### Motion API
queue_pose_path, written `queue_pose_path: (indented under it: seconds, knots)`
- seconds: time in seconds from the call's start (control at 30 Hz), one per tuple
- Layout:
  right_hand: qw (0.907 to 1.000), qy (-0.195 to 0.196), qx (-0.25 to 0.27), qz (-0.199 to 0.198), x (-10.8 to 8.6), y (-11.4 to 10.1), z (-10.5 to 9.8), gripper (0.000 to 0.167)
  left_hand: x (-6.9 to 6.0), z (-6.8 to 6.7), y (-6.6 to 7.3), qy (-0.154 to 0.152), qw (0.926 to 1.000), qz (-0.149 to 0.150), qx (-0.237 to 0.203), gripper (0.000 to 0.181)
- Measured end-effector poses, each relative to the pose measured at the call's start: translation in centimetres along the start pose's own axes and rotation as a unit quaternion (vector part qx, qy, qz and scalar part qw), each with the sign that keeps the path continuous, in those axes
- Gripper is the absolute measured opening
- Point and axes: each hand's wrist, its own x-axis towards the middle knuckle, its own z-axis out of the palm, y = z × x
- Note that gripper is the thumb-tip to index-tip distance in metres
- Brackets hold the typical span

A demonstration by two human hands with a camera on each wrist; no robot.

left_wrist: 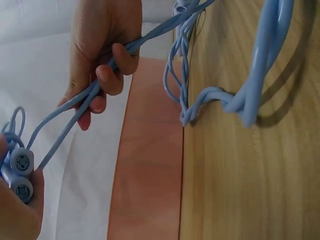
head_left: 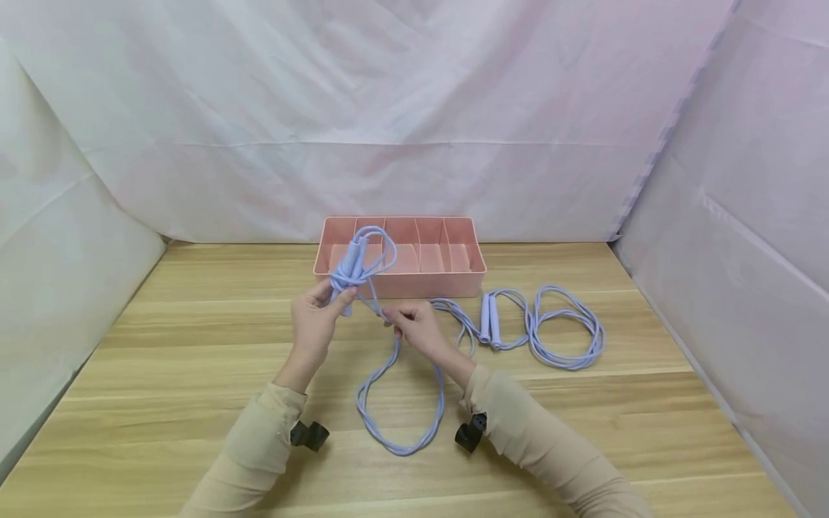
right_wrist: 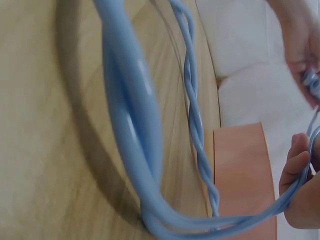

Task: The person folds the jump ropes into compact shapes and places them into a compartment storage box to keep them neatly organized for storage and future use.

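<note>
Over the table, a blue rope
Left hand grips its handles, end marks too small to read; right hand grips its cord.

the table offers passage at far left, while the held rope obstructs its middle.

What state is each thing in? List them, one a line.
Held handles: side by side, wrapped together with cord
Loose cord: slack, hanging in a twisted loop
Second rope: coiled, lying down, not held
Pink box: upright, open-topped, divided into compartments
Left hand: gripping the wrapped handles
Right hand: holding the cord
</note>
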Motion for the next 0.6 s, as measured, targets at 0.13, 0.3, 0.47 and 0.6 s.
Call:
queue_pose_path:
  seconds: [0.13,0.3,0.47,0.6]
  knots:
    - [0.9984,-0.004,-0.055,-0.008,-0.3,0.7,0.5,0.029,0.4,-0.7,-0.4,0.052,0.9982,-0.026,-0.014,0.031]
    - [0.9969,0.0,-0.078,-0.012,-1.1,0.3,0.2,0.024,0.7,-1.7,-0.4,0.063,0.9975,-0.029,-0.011,0.033]
    - [0.9966,0.007,-0.082,0.003,-2.0,-0.5,-1.0,0.021,1.1,-2.8,-0.2,0.087,0.9954,-0.028,-0.027,0.038]
    - [0.9935,0.007,-0.114,-0.008,-2.7,-1.2,-2.2,0.021,1.3,-3.4,0.0,0.099,0.9942,-0.027,-0.032,0.037]
